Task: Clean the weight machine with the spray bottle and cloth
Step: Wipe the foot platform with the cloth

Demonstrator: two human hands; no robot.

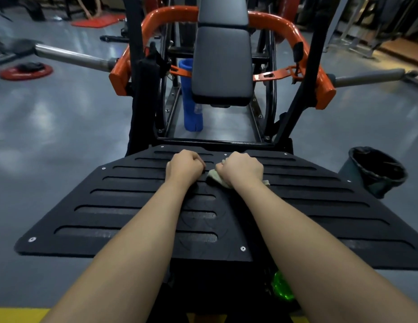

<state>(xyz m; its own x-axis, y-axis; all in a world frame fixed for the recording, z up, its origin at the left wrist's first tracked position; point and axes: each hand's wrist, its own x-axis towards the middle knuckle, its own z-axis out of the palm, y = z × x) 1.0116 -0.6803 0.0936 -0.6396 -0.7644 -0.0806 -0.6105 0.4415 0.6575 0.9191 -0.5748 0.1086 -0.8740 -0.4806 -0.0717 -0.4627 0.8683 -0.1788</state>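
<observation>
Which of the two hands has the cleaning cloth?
The right hand: the pale cloth is bunched under it on the black footplate. The left hand is a fist beside it, with no cloth showing under it.

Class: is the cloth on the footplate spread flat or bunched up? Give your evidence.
Bunched up: the cloth shows only as a small crumpled wad gripped under the right hand, on the footplate.

My bare forearms stretch forward side by side. My left hand (184,167) is fisted, fingers curled under; my right hand (241,170) curls its fingers round the cloth (214,177).
</observation>
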